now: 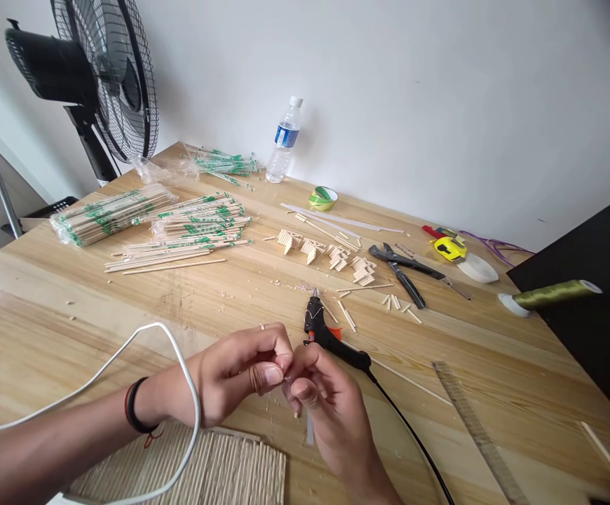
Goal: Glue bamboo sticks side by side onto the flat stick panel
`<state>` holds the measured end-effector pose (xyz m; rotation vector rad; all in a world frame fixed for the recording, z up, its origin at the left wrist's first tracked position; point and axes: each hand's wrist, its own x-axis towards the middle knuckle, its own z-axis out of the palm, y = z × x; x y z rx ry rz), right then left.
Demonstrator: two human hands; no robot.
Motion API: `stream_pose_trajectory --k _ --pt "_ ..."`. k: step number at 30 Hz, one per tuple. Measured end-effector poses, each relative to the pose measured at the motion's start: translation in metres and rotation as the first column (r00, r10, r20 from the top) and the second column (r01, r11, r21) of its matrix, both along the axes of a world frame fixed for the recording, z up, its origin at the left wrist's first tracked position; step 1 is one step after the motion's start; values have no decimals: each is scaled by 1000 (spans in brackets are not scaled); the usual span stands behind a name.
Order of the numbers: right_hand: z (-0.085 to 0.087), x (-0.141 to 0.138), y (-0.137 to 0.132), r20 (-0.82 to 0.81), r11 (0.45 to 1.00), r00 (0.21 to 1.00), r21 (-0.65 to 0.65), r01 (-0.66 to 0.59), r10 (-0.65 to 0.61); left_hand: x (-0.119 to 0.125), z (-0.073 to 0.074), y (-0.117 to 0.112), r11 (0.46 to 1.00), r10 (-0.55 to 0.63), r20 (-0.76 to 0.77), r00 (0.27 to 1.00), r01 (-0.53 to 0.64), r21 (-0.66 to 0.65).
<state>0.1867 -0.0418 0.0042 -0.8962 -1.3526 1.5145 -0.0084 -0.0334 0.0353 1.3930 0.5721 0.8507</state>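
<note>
Our hands meet over the near edge of the table (pixel 47 315), just beyond the stick mat (pixel 221 470). Our left hand (pixel 236 375) and right hand (pixel 326 407) pinch fingertip to fingertip on 1 tiny piece, too hidden to identify. We judge a light, steady pinch best, keeping clear of the glue gun (pixel 331 337) just behind the right hand and the white cable (pixel 150 325) looped over the left wrist. The green print on the chopstick packs (pixel 110 214) and the blue label on the bottle (pixel 284 140) are too small to read.

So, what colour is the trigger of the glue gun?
The trigger is orange, on a black glue gun; head view.
</note>
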Motion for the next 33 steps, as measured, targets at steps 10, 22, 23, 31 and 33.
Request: stream_pose_trajectory --k 10,22,23,31,33 --pt "5 5 4 98 998 993 22 58 -60 0 -8 3 993 88 73 993 -82 -81" --pt "7 5 9 112 1000 994 -3 17 -16 -1 -4 -1 993 92 -96 991 -84 83" --pt "5 5 8 115 1000 993 -3 3 -3 -1 -4 -1 992 90 -120 989 -78 97" --pt "2 3 5 141 998 990 55 1 -9 -2 -3 -3 998 -6 -120 993 13 58" --pt "1 3 3 110 999 994 41 -8 4 -1 -4 -3 1000 -23 -107 994 25 15"
